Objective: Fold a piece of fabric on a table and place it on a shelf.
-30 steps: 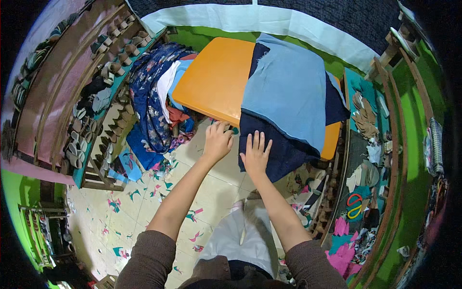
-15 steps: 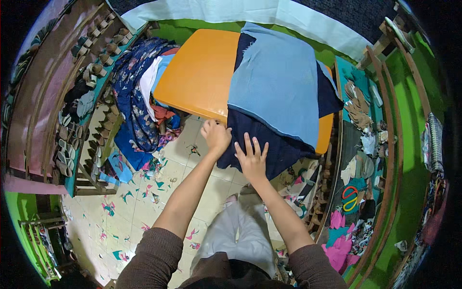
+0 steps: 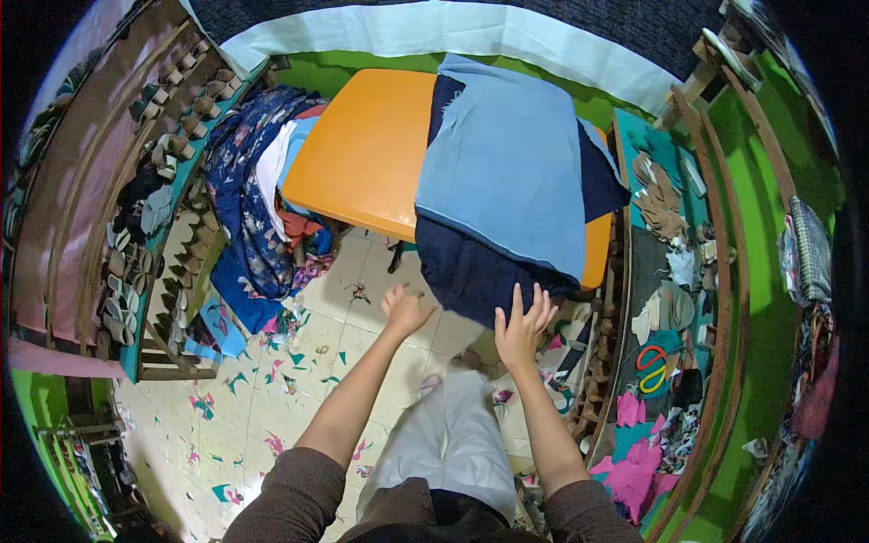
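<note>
A light blue cloth (image 3: pixel 507 172) lies over a navy cloth (image 3: pixel 466 271) on the right part of the orange table (image 3: pixel 362 149). The navy cloth hangs down over the table's near edge. My left hand (image 3: pixel 407 312) is in the air just left of the hanging cloth, fingers loosely bent and apart, with nothing seen in it. With fingers spread, my right hand (image 3: pixel 523 333) is at the lower edge of the navy cloth; whether its fingertips touch the fabric I cannot tell.
On the left, a rack (image 3: pixel 195 149) carries wooden foot forms, beside a heap of floral cloth (image 3: pixel 249 199). A right-hand bench holds scissors (image 3: pixel 652 369) with red and yellow handles and pink fabric (image 3: pixel 634 466). Scraps litter the tiled floor (image 3: pixel 299 398).
My left hand has come away from the cloth's corner at the table edge and opened. My right hand has slid right and nearer to me, off the middle of the hanging navy cloth.
</note>
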{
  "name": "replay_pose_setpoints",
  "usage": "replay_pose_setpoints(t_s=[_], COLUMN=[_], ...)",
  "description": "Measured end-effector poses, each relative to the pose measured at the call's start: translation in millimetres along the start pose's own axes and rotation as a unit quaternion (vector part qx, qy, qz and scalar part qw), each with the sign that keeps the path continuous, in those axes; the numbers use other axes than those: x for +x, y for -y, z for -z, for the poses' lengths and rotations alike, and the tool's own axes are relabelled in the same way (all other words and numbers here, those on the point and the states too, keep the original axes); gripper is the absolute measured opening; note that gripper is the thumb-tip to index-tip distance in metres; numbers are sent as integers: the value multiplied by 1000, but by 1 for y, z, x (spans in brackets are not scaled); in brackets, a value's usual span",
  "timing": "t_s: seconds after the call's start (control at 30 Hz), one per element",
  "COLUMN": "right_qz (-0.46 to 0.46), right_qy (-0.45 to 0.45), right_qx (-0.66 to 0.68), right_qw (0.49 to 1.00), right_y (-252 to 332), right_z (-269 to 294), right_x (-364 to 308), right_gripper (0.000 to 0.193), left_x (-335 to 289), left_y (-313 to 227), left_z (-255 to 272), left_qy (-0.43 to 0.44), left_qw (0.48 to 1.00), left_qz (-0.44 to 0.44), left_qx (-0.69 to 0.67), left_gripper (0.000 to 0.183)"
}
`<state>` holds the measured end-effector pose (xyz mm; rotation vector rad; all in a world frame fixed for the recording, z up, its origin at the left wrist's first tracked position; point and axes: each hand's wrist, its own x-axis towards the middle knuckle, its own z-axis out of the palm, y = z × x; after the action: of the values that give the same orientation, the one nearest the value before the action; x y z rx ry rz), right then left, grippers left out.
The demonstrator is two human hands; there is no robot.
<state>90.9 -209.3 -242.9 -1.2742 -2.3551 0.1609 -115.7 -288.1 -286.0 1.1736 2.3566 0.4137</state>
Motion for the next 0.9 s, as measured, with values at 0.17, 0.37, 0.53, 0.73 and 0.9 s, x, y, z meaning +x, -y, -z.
replay_pose_setpoints(t_s=[0.17, 0.37, 0.53, 0.73, 0.9], right_qz=[-7, 137, 164, 122, 227], right_qy=[-33, -10, -15, 28, 58], right_qx=[-20, -180, -312, -471, -420], right_qw=[999, 974, 936, 873, 877], right_y=[-19, -78, -126, -139, -158], right_z=[15, 57, 95, 92, 53], right_x=[0, 11, 37, 72, 100], right_gripper=[45, 51, 59, 57, 62], left_x=[-8, -3, -4, 23, 71], left_y=[-6, 1, -8, -33, -20], left_z=[0, 55, 97, 115, 113], left_qy=[-201, -254, -142, -91, -118], left_qw=[977, 915, 862, 771, 779], left_qz=[-64, -275, -399, -527, -481], left_qx=[-22, 151, 280, 346, 386], left_gripper=[41, 54, 56, 61, 66])
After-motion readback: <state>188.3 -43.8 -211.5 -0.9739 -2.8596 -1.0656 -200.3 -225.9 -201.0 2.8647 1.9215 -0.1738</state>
